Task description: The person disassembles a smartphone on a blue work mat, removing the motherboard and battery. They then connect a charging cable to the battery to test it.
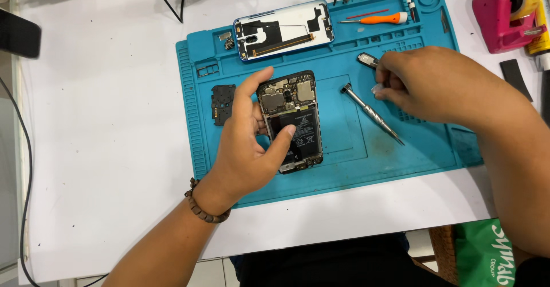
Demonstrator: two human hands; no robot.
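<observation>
the left hand (pixel 252 143) is gripping the opened phone (pixel 293 120), long axis running away from the person, while the right hand (pixel 424 83) is pinching a small pale part beside the screwdriver (pixel 372 114).

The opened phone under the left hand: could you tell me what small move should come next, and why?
Probably bring the right hand back to the screwdriver lying free on the blue mat. The left hand already steadies the opened phone, whose boards are exposed, and the right hand holds only a small part.
</observation>
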